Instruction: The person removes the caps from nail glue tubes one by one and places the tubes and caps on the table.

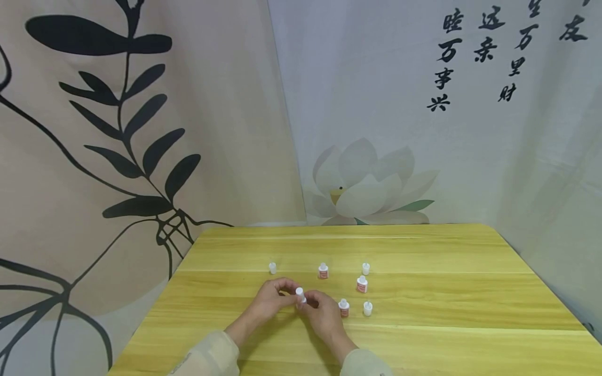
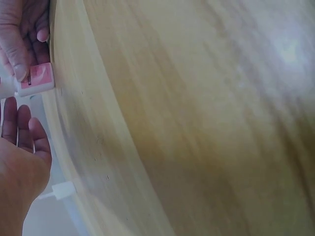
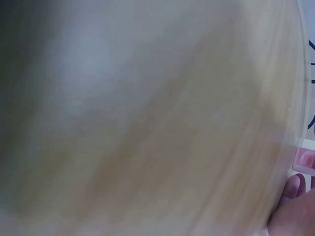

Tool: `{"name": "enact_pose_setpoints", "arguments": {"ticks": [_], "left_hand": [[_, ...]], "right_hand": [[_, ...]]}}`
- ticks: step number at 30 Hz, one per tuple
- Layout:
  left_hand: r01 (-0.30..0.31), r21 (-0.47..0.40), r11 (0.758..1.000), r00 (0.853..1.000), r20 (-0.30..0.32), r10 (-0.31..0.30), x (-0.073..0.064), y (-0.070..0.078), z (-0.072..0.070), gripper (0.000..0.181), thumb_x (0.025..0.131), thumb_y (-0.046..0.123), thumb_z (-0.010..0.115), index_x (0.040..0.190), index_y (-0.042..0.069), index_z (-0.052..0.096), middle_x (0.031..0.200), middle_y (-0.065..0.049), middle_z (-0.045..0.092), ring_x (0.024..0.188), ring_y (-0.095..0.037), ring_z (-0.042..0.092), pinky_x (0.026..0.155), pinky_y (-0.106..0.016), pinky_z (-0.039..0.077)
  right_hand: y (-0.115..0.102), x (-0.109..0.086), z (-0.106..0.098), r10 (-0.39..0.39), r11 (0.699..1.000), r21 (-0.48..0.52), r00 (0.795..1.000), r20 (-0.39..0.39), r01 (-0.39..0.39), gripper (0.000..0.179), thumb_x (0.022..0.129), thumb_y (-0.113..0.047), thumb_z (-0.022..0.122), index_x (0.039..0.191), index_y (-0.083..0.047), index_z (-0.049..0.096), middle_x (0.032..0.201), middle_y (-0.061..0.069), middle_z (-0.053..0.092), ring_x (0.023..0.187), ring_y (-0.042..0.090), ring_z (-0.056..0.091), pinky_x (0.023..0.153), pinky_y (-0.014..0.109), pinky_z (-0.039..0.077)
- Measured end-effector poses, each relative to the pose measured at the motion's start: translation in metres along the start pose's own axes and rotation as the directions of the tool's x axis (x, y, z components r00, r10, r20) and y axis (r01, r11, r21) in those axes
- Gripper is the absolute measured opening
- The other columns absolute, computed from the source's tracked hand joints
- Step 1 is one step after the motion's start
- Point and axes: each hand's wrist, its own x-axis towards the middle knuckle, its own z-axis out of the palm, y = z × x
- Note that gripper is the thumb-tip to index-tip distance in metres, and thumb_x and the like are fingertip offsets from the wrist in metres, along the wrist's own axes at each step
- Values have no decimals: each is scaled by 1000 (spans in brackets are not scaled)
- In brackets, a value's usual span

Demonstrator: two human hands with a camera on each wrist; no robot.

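In the head view, a small white bottle with a white cap (image 1: 300, 292) is between both hands, tilted and above the wooden table. My right hand (image 1: 323, 316) grips the bottle body; the left wrist view shows its thumb on the pink label (image 2: 42, 75). My left hand (image 1: 269, 302) reaches from the other side, thumb and forefinger pinching at the white cap, its other fingers (image 2: 23, 123) held loosely apart. The right wrist view catches only the pink-labelled bottle (image 3: 305, 160) and part of the right hand at its edge. An uncapped bottle (image 1: 344, 308) stands just right of that hand.
Two more uncapped bottles, one at the back (image 1: 323, 271) and one further right (image 1: 361, 284), stand on the table (image 1: 447, 303). Loose white caps stand about: one at back left (image 1: 273, 268), one at back right (image 1: 366, 269), one nearer (image 1: 368, 308). A printed curtain (image 1: 235, 130) hangs behind.
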Motion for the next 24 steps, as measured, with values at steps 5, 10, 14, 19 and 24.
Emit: {"name": "enact_pose_setpoints", "arguments": {"ticks": [5, 10, 14, 19, 24], "left_hand": [[-7, 0, 1000, 1000, -4, 7, -1, 1, 0, 29, 85, 25, 79, 107, 8, 71, 101, -2, 66, 94, -21, 60, 80, -37, 50], [-20, -8, 1000, 1000, 4, 20, -3, 3, 1, 35, 87, 23, 78, 114, 3, 70, 104, -3, 67, 96, -21, 60, 79, -37, 51], [-18, -8, 1000, 1000, 0, 18, -3, 3, 1, 31, 87, 22, 78, 111, 4, 71, 103, -3, 67, 94, -21, 60, 77, -37, 50], [-11, 10, 1000, 1000, -2, 11, -1, 2, 2, 25, 86, 24, 78, 104, 8, 71, 101, -2, 67, 95, -21, 59, 79, -36, 49], [-5, 7, 1000, 1000, 5, 5, -2, 1, 1, 31, 87, 25, 78, 109, 6, 70, 103, -3, 66, 97, -22, 59, 80, -36, 50]], "right_hand": [[0, 0, 0, -7, 1000, 0, 1000, -1, 7, 23, 90, -26, 74, 103, -8, 72, 102, 5, 71, 99, 26, 64, 89, 48, 50], [0, 0, 0, -1, 1000, 6, 1000, 1, 1, 22, 89, -24, 75, 104, -8, 72, 102, 5, 71, 98, 26, 64, 88, 48, 50], [0, 0, 0, -1, 1000, 1, 1000, 0, 1, 22, 89, -24, 75, 103, -8, 72, 102, 5, 71, 98, 25, 64, 87, 48, 50], [0, 0, -1, 3, 1000, -2, 1000, 0, -3, 22, 89, -26, 75, 103, -9, 72, 101, 4, 71, 97, 25, 64, 87, 47, 50], [-1, -1, -1, 6, 1000, 8, 1000, 3, -6, 21, 89, -25, 75, 102, -9, 72, 101, 4, 71, 98, 25, 64, 88, 48, 50]]}}
